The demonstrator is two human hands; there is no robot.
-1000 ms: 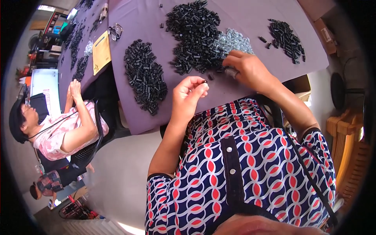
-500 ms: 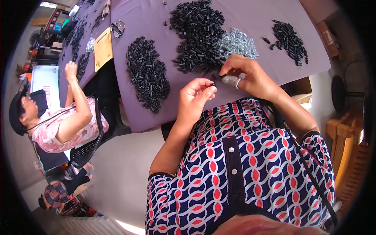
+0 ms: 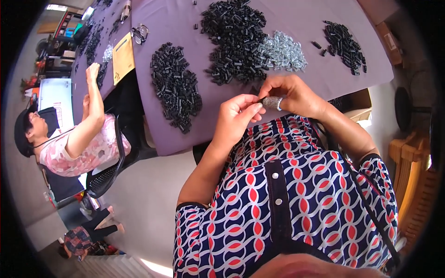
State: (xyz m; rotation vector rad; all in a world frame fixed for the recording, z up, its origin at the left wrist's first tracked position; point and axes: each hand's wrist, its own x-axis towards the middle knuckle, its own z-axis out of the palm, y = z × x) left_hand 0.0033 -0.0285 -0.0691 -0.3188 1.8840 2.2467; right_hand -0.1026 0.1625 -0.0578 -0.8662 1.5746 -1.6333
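Over the near edge of the table, my two hands meet fingertip to fingertip. A small black part (image 3: 261,100), like the short cylinders on the cloth, shows between them. My left hand (image 3: 236,118) pinches it between thumb and fingers. My right hand (image 3: 301,96) is also closed on it, with a greyish wrap (image 3: 272,103) around one digit. Most of the part is hidden by the fingers. Just beyond my hands lie a big heap of black cylinders (image 3: 234,41) and a pile of small clear or silvery pieces (image 3: 282,52).
An elongated pile of black cylinders (image 3: 175,88) lies to the left, a smaller pile (image 3: 344,46) at the right. Eyeglasses (image 3: 140,33) and a yellow envelope (image 3: 123,58) are farther left. A co-worker (image 3: 83,143) sits at the left; another person (image 3: 85,238) is behind. Purple cloth (image 3: 320,14) covers the table.
My hands have come together; the fingertips, apart before, now touch around the black part. The co-worker's raised hand has shifted slightly, and the person behind has moved.
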